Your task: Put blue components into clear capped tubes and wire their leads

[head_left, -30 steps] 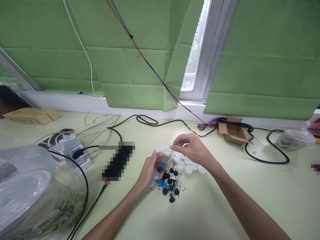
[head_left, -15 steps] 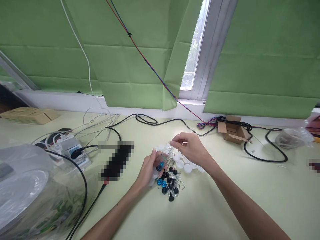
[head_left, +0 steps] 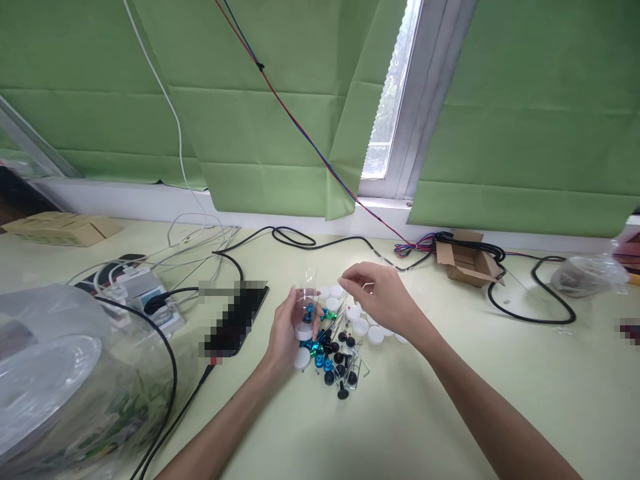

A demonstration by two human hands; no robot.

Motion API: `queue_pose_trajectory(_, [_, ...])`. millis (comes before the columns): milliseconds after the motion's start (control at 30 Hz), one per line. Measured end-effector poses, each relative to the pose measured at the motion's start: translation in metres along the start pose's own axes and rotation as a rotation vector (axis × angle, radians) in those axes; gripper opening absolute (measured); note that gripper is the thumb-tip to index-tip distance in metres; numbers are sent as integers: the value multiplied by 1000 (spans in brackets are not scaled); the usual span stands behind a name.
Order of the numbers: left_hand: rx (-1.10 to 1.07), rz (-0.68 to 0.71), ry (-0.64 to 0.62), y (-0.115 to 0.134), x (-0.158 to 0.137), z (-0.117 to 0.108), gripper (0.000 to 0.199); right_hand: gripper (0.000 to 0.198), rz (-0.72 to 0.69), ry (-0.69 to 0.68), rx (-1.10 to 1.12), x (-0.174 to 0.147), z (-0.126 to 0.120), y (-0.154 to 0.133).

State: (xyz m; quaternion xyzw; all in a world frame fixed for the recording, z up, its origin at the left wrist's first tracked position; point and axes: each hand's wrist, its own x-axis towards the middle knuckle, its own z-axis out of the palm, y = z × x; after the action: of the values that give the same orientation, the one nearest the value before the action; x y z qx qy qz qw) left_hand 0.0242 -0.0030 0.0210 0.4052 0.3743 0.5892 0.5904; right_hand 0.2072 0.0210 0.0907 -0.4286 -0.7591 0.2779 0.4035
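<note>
While a clear tube (head_left: 309,287) is clasped in the left hand's (head_left: 285,333) grip, just beside the heaped black screws (head_left: 343,393) and bent metal keys (head_left: 367,367) on the worktop (head_left: 400,420), the right hand (head_left: 383,291) is held near the white caps (head_left: 361,327). Whether anything is pinched in its grip cannot be told.
</note>
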Motion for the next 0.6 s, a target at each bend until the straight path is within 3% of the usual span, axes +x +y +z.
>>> queue_pose_trajectory(167, [-35,106,143,7,1,-1,33,10,-39,-268,-143,-10,13,-4])
queue_pose_trajectory(333, [68,212,206,5,4,-4,26,17,-197,-554,-300,-23,47,2])
queue_pose_trajectory(433, [178,235,228,2,4,-5,29,14,-270,-603,-394,-29,63,7])
queue_pose_trajectory(600, [244,244,233,-2,3,-4,26,17,-264,-630,-478,-34,73,10])
